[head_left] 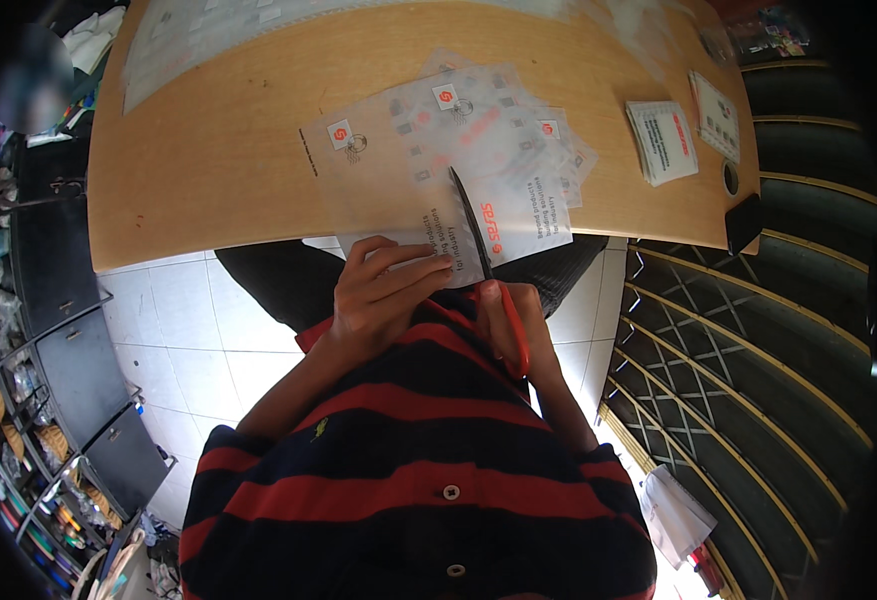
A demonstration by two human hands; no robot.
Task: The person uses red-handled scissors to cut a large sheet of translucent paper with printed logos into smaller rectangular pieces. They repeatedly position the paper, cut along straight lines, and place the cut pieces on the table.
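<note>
My right hand grips a pair of scissors with red handles. Their dark blades point away from me, over a translucent printed sheet. The sheet reaches past the table's near edge toward my body. At its near end my left hand holds it, fingers laid across the top and the thumb out of sight. More translucent sheets with orange and black print lie fanned out under and beside it. Whether the blades are cutting into the sheet cannot be made out.
On the wooden table, a stack of small printed cards and another pile lie at the right. A large translucent sheet covers the far side. Dark cabinets stand left; a folding metal gate is at right.
</note>
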